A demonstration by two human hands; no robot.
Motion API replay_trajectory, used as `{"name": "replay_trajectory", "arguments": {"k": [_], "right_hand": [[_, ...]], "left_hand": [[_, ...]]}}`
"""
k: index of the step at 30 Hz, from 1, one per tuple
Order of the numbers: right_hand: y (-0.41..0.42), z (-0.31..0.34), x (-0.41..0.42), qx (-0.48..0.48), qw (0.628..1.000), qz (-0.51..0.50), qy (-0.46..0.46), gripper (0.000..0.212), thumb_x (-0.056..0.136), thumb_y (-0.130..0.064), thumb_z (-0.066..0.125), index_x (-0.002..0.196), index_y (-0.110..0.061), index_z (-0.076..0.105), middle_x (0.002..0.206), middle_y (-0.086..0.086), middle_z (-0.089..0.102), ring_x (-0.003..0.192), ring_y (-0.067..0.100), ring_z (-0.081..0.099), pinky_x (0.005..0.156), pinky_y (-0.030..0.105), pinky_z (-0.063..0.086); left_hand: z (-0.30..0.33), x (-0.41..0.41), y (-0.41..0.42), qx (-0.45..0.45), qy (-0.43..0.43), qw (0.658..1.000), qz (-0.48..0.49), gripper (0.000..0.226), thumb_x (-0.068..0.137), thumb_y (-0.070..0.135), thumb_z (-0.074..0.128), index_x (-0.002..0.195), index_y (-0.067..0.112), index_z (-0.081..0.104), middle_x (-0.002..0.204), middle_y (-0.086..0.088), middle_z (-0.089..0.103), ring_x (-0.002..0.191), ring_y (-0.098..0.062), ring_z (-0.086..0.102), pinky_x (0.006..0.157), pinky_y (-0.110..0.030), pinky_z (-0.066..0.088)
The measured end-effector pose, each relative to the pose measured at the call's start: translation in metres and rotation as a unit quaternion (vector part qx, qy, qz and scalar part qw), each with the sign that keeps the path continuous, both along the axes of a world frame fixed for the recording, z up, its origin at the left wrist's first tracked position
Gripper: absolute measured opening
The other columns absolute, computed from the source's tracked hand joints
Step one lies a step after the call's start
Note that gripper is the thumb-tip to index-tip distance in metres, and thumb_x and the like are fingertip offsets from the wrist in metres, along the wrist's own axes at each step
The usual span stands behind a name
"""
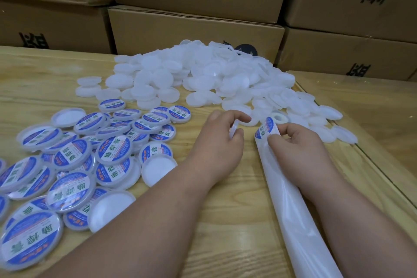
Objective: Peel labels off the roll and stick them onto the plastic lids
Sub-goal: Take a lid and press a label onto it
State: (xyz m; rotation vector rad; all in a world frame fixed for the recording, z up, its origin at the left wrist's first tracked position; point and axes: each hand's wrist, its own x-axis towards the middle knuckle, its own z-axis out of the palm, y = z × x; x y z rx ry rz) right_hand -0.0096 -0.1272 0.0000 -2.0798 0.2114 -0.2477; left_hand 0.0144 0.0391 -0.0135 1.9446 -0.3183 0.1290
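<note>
Labelled lids (67, 165) lie heaped left of the backing strip (291, 198); a bigger pile of bare lids (203, 74) waits beyond it. Left hand (216, 144) grips a bare lid (234, 130); right hand (295, 146) pinches a label (266, 127) at the strip's far end.

I'm seeing a warehouse packing station: stacked cardboard boxes (198, 27) behind a wooden table (225, 221), bulk heap of plastic lids (203, 74).

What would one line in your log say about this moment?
left hand: holds blank lid | right hand: pinches label on backing strip | labelled lids: left pile
</note>
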Motion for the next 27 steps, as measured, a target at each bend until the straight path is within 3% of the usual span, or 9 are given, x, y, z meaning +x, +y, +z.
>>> {"name": "replay_trajectory", "arguments": {"k": [2,5,8,10,13,18,22,25,27], "right_hand": [[-0.0012,-0.0011,0.0006,-0.013,1.000,0.007,-0.001,0.014,0.088,-0.026,0.061,0.079,-0.030,0.072,0.055,-0.016,0.063,0.047,0.001,0.053,0.055,0.027,0.040],[-0.0030,-0.0044,0.0007,0.003,0.999,0.032,0.004,0.011,0.081,-0.029,0.064,0.074,-0.020,0.067,0.054,-0.009,0.055,0.049,0.009,0.047,0.057,0.030,0.040],[0.0003,-0.0047,-0.0021,0.027,0.996,0.088,0.022,0.008,0.085,-0.025,0.067,0.079,-0.021,0.069,0.057,-0.002,0.058,0.052,0.012,0.049,0.055,0.030,0.041],[0.0034,-0.0038,-0.0041,0.044,0.991,0.125,0.025,0.007,0.083,-0.032,0.067,0.085,-0.028,0.072,0.069,0.003,0.073,0.061,0.017,0.061,0.063,0.033,0.049],[0.0042,-0.0022,-0.0063,0.042,0.988,0.151,0.012,0.019,0.077,-0.040,0.064,0.091,-0.029,0.070,0.082,0.011,0.076,0.071,0.026,0.064,0.072,0.042,0.050],[0.0018,-0.0040,-0.0060,0.080,0.987,0.139,-0.016,0.014,0.078,-0.036,0.068,0.088,-0.027,0.070,0.069,-0.009,0.063,0.064,0.009,0.055,0.060,0.026,0.045],[0.0012,-0.0073,-0.0023,0.104,0.987,0.115,-0.042,0.009,0.092,-0.018,0.072,0.098,-0.026,0.072,0.083,-0.009,0.073,0.075,-0.002,0.066,0.065,0.009,0.048],[0.0035,-0.0068,-0.0017,0.106,0.985,0.129,-0.033,0.015,0.094,-0.016,0.071,0.104,-0.026,0.072,0.082,-0.007,0.074,0.078,0.004,0.068,0.072,0.019,0.054],[0.0033,-0.0067,-0.0017,0.121,0.983,0.136,-0.022,0.017,0.094,-0.014,0.072,0.108,-0.025,0.072,0.086,-0.002,0.075,0.082,0.014,0.070,0.082,0.039,0.057]], "left_hand": [[0.0010,-0.0005,-0.0002,0.000,-0.009,1.000,-0.005,0.027,0.099,0.019,0.051,0.102,0.046,0.057,0.118,0.021,0.043,0.114,0.009,0.044,0.091,-0.008,0.035],[0.0017,-0.0009,0.0001,-0.032,0.007,0.999,-0.031,0.025,0.097,0.020,0.055,0.093,0.044,0.057,0.100,0.022,0.059,0.083,0.010,0.057,0.069,-0.007,0.042],[0.0019,-0.0015,-0.0017,-0.041,0.012,0.998,-0.052,0.010,0.092,0.031,0.063,0.095,0.040,0.061,0.095,0.022,0.067,0.079,0.000,0.062,0.071,-0.020,0.048],[0.0024,-0.0023,-0.0021,-0.038,0.005,0.998,-0.053,0.010,0.089,0.037,0.069,0.096,0.040,0.063,0.094,0.025,0.068,0.078,0.003,0.062,0.069,-0.014,0.046],[0.0022,-0.0020,-0.0013,-0.040,0.006,0.998,-0.052,0.012,0.089,0.034,0.072,0.095,0.040,0.064,0.092,0.030,0.067,0.077,0.007,0.062,0.064,-0.007,0.044],[0.0006,-0.0005,-0.0010,-0.029,0.004,0.999,-0.046,0.015,0.092,0.025,0.066,0.096,0.040,0.065,0.093,0.016,0.071,0.084,-0.001,0.065,0.068,-0.013,0.049],[-0.0002,-0.0004,-0.0013,-0.031,0.008,0.998,-0.047,0.018,0.092,0.023,0.065,0.095,0.041,0.065,0.093,0.012,0.071,0.082,-0.006,0.066,0.069,-0.017,0.052],[0.0004,-0.0007,-0.0013,-0.036,0.014,0.997,-0.060,0.018,0.089,0.024,0.066,0.095,0.041,0.065,0.083,0.018,0.068,0.071,0.000,0.062,0.060,-0.012,0.045],[0.0008,-0.0001,-0.0010,-0.036,0.010,0.997,-0.062,0.017,0.090,0.024,0.067,0.096,0.040,0.064,0.079,0.021,0.066,0.068,0.004,0.059,0.059,-0.008,0.041]]}}
